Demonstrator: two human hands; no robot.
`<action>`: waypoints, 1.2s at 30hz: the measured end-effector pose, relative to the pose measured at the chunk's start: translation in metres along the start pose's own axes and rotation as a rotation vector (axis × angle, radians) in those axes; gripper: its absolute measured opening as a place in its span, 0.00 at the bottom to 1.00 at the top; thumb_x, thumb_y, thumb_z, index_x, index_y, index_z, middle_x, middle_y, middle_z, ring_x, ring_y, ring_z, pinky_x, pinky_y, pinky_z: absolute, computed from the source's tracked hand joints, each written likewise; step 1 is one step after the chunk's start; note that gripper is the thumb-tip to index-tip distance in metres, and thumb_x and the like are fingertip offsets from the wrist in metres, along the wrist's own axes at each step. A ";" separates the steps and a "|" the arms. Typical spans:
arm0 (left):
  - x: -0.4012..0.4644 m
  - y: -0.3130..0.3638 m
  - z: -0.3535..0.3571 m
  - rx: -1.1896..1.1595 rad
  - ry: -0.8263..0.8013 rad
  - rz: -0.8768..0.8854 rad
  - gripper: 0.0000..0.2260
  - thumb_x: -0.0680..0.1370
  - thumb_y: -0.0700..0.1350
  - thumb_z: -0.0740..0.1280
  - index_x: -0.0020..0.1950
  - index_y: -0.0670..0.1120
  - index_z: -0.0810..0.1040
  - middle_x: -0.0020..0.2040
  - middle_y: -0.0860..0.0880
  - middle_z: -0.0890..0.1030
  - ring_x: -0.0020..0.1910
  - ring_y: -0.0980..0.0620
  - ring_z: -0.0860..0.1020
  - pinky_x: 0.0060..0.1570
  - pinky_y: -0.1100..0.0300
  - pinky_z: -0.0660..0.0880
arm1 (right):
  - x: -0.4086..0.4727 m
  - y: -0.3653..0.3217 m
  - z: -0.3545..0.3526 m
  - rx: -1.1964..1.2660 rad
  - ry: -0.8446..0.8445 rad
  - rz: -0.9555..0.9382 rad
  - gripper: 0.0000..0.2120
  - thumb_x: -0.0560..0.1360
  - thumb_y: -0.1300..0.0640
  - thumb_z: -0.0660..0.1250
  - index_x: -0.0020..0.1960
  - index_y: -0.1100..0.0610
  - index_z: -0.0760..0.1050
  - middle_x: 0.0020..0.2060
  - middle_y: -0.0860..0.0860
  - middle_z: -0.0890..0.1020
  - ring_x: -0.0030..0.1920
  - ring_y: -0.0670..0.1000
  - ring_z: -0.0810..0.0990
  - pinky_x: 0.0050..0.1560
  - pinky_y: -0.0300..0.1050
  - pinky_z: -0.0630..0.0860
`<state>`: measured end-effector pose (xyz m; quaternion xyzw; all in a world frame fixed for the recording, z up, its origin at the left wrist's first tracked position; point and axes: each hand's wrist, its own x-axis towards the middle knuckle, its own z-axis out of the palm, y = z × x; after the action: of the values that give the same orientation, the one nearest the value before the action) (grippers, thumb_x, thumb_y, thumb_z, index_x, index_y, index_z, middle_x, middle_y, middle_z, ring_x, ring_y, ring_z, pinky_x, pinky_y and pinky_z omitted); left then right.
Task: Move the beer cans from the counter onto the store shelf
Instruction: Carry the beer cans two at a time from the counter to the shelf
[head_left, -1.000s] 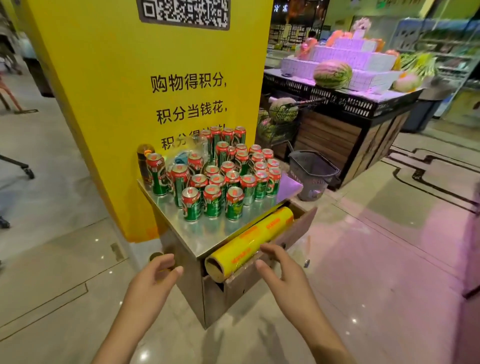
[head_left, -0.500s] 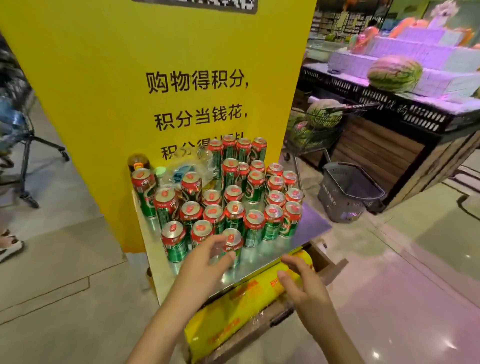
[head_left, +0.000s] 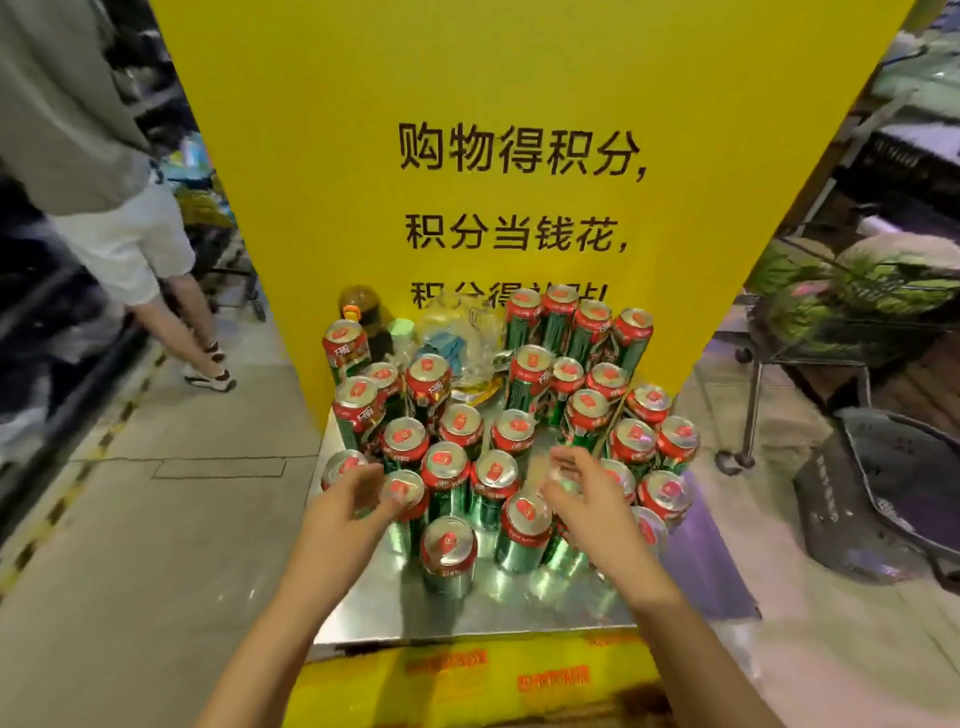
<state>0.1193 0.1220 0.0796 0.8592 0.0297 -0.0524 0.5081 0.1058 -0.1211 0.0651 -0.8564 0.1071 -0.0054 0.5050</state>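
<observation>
Several green beer cans with red tops (head_left: 448, 551) stand packed together on a small steel counter (head_left: 467, 613) in front of a yellow pillar. My left hand (head_left: 353, 499) reaches over the front-left cans, fingers loosely spread above a can top (head_left: 404, 488), holding nothing. My right hand (head_left: 582, 493) hovers over the front-right cans, fingers relaxed and apart, also empty. Some cans under both hands are partly hidden. No store shelf is in view.
A yellow roll of cling film (head_left: 467, 675) lies in the drawer below the counter front. A brown bottle (head_left: 361, 306) and clear plastic bag (head_left: 457, 332) sit behind the cans. A person (head_left: 130, 234) stands left. A cart of watermelons (head_left: 852, 296) and a grey basket (head_left: 883, 499) are right.
I have stepped closer, so the cans fill the view. Both hands rose from the drawer front to above the front rows of cans. A person has come into view at left.
</observation>
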 end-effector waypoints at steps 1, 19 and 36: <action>0.009 0.002 0.005 0.012 0.012 -0.009 0.18 0.75 0.44 0.69 0.64 0.44 0.74 0.56 0.49 0.78 0.56 0.50 0.77 0.58 0.52 0.73 | 0.015 0.002 -0.001 -0.013 -0.004 0.003 0.20 0.76 0.54 0.67 0.67 0.53 0.69 0.63 0.49 0.75 0.64 0.49 0.72 0.62 0.42 0.68; 0.159 0.002 0.083 0.035 0.228 -0.022 0.38 0.66 0.47 0.76 0.71 0.44 0.60 0.66 0.44 0.69 0.67 0.44 0.68 0.65 0.45 0.68 | 0.192 0.032 -0.001 -0.254 -0.029 -0.051 0.47 0.68 0.47 0.76 0.77 0.53 0.51 0.76 0.50 0.59 0.75 0.51 0.57 0.74 0.50 0.59; 0.189 -0.011 0.083 0.069 0.223 0.063 0.38 0.66 0.45 0.77 0.72 0.45 0.64 0.67 0.47 0.70 0.67 0.48 0.67 0.62 0.59 0.64 | 0.217 0.055 0.023 -0.241 0.135 0.007 0.38 0.62 0.43 0.78 0.67 0.49 0.67 0.67 0.53 0.69 0.69 0.54 0.63 0.69 0.52 0.65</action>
<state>0.3007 0.0543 0.0074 0.8772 0.0573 0.0584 0.4730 0.3107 -0.1679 -0.0157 -0.9083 0.1436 -0.0482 0.3900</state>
